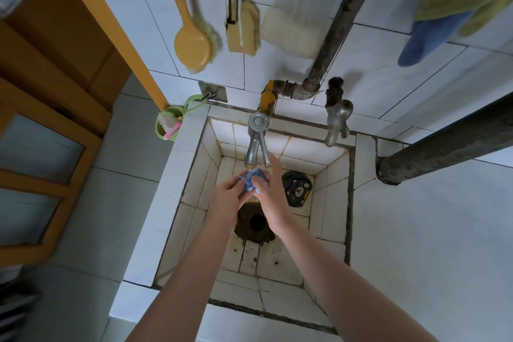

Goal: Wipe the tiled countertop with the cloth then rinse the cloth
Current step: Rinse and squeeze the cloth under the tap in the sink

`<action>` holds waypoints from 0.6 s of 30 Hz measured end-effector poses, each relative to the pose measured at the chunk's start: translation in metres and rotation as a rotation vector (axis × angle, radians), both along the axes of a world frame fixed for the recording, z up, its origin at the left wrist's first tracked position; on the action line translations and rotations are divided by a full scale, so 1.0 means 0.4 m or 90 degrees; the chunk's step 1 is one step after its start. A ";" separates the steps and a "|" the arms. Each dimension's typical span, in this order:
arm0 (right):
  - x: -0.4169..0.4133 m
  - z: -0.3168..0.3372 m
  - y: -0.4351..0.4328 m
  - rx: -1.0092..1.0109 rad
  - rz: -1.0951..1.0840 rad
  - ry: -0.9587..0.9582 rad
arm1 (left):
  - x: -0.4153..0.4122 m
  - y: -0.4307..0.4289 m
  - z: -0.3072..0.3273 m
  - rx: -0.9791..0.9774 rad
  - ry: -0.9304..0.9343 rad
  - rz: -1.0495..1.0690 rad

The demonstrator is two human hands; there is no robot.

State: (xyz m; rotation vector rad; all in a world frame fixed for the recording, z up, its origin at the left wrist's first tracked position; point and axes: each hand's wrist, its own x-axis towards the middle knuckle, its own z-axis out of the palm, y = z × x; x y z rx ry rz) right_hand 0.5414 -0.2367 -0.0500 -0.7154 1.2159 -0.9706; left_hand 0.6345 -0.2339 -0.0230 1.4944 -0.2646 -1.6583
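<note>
Both hands meet over the tiled sink (198,175), holding a small blue-and-white cloth (253,180) bunched up directly under the spout of the chrome tap (256,141). The left hand (226,193) has its fingers curled in, pinching the cloth's left side. The right hand (270,198) grips the right side of the cloth, with one finger stretched up beside the tip of the tap's lever; whether it touches the lever cannot be told. The cloth is held in the air above the sink floor, close to the spout, and whether water is running onto it is not clear. Below the hands the round dark drain (257,222) sits in a stained patch of the sink floor, and just right of the hands a black mat with a bear face (297,189) lies against the back corner. A second, duller tap (337,119) sticks out of the wall to the right of the chrome one, under a rusty pipe (341,22). The pale tiled tabletop (430,244) stretches right of the sink. On the wall hang a yellow long-handled brush (191,46) and a sponge (243,28), and a green cup (168,126) hangs at the sink's left back corner.
</note>
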 end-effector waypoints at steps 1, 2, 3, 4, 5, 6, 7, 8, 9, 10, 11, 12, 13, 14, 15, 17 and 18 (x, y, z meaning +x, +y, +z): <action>0.011 -0.004 -0.004 0.007 0.015 0.014 | -0.003 0.006 -0.004 -0.003 -0.026 -0.009; 0.023 -0.008 -0.007 0.017 0.030 0.041 | -0.004 0.011 -0.008 -0.004 -0.057 -0.011; 0.034 -0.012 -0.010 0.033 0.035 0.062 | -0.003 0.013 -0.012 -0.001 -0.087 -0.007; 0.041 -0.012 -0.014 0.051 0.035 0.087 | -0.001 0.015 -0.016 0.002 -0.116 -0.008; 0.044 -0.009 -0.019 0.061 0.034 0.109 | 0.002 0.018 -0.018 0.004 -0.142 -0.014; 0.043 -0.005 -0.026 0.064 0.033 0.147 | 0.006 0.021 -0.019 0.005 -0.162 -0.024; 0.041 -0.003 -0.035 0.065 0.032 0.191 | 0.008 0.023 -0.018 0.006 -0.167 -0.029; 0.039 -0.005 -0.043 0.073 0.023 0.237 | 0.008 0.026 -0.016 0.009 -0.160 -0.027; 0.038 -0.005 -0.049 0.089 0.001 0.264 | 0.007 0.026 -0.012 0.011 -0.148 -0.020; 0.037 -0.004 -0.052 0.103 -0.029 0.268 | 0.006 0.024 -0.008 0.010 -0.139 -0.007; 0.035 -0.003 -0.051 0.106 -0.058 0.254 | 0.006 0.021 -0.006 0.007 -0.134 0.015; 0.035 -0.004 -0.047 0.096 -0.064 0.227 | 0.009 0.016 -0.004 0.004 -0.131 0.044; 0.036 0.008 -0.037 0.077 -0.044 0.188 | 0.013 0.011 -0.004 0.004 -0.127 0.069; 0.040 0.015 -0.024 0.054 -0.006 0.141 | 0.017 0.006 -0.005 0.005 -0.126 0.079; 0.045 0.025 -0.011 0.037 0.033 0.089 | 0.019 0.003 -0.007 0.003 -0.129 0.071; 0.053 0.030 0.001 0.028 0.063 0.041 | 0.014 0.004 -0.011 -0.008 -0.139 0.028; 0.057 0.023 0.000 0.033 0.046 0.046 | 0.010 0.006 -0.012 -0.014 -0.142 0.014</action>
